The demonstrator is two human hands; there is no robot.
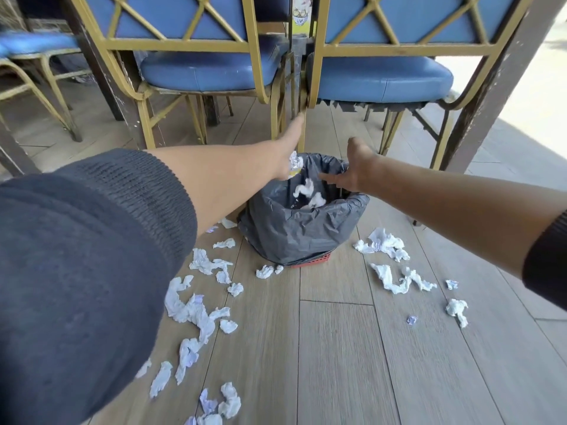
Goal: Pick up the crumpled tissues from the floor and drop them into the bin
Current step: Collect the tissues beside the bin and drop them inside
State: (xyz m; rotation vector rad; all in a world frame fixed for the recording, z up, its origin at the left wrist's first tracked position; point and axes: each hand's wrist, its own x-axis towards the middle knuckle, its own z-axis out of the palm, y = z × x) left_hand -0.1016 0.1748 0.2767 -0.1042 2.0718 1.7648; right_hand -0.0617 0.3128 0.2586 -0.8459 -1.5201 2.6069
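Head view: your left hand (290, 154) holds a tissue wad (295, 163) over the bin (302, 222) for the drop; right hand (352, 171) released above it. Tissues (196, 305) litter the floor (337, 348) around the bin.

Both hands (352, 170) over the bin (294, 231); tissues (196, 308) litter the floor (337, 348).

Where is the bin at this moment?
In the head view, the bin stands on the floor at centre, before two blue chairs, beneath both hands.
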